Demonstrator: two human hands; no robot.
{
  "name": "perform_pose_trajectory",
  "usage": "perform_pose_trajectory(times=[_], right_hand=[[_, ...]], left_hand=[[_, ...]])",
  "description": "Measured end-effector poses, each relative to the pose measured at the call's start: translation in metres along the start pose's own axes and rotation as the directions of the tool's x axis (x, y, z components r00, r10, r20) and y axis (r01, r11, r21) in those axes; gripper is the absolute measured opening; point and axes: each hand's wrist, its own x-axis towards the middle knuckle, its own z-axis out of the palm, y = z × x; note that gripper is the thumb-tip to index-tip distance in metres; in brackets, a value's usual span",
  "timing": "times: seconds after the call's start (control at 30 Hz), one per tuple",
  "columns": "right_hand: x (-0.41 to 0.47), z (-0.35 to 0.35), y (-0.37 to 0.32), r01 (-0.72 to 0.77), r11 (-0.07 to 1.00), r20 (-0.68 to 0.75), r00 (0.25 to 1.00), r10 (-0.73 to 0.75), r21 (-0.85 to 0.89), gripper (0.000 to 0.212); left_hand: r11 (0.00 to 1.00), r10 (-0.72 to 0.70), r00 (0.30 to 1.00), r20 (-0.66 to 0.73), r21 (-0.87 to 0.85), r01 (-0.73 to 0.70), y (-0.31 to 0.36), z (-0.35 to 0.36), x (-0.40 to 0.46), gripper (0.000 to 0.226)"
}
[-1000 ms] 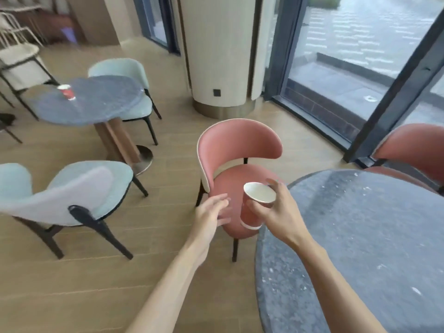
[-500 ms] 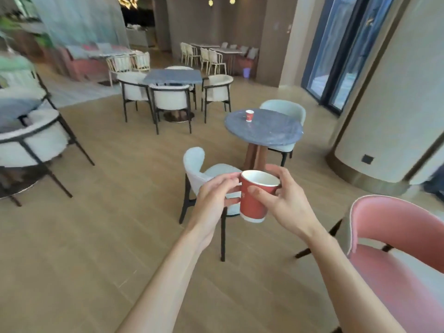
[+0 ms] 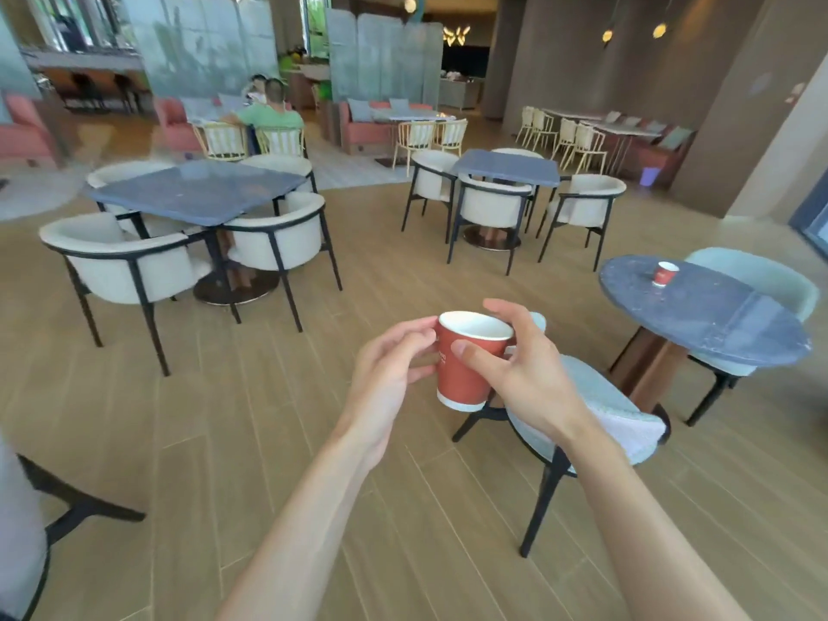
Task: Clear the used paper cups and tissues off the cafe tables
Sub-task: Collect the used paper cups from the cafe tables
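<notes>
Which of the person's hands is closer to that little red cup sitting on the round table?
The right hand. It is on the side toward the round table with the small red cup; the left hand is farther away, across the held cup.

Open floor (image 3: 278, 441) ahead-left — pale chair (image 3: 596, 423) blocks the way to the round table (image 3: 717, 320).

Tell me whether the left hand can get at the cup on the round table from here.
Probably not yet. The second cup stands far off on the round table, a chair lies between, and the left hand touches the held cup.
</notes>
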Motion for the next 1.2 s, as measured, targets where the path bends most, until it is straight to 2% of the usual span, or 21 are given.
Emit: perform_pose_trajectory(times=[0.23,0.43,0.7,0.87,1.07,1.2], right_hand=[[0.096,0.093,-0.019,0.097,0.994,0.172,0.980,-0.103,0.040,0.068],[0.184,0.202,-0.055,0.174,0.979,0.332,0.922,-0.199,0.103,0.068],[0.241,0.363,-0.123,0.288,0.939,0.559,0.755,-0.343,0.187,0.069],[0.262,0.473,-0.162,0.325,0.918,0.644,0.657,-0.392,0.227,0.068],[0.302,0.605,-0.219,0.347,0.900,0.704,0.569,-0.426,0.264,0.065],[0.333,0.679,-0.260,0.371,0.883,0.706,0.540,-0.457,0.287,0.066]], left_hand=[[0.999,0.039,0.984,-0.176,0.014,-0.037,0.002,-0.090,0.069,0.025],[0.997,0.074,0.926,-0.369,0.050,-0.060,0.021,-0.189,0.126,0.024],[0.992,0.130,0.782,-0.610,0.088,-0.095,0.048,-0.327,0.144,0.025],[0.990,0.132,0.670,-0.730,0.065,-0.125,0.051,-0.428,0.152,0.027],[0.990,0.131,0.584,-0.801,0.074,-0.121,0.071,-0.557,0.183,0.027],[0.986,0.153,0.552,-0.820,0.092,-0.138,0.097,-0.634,0.213,0.028]])
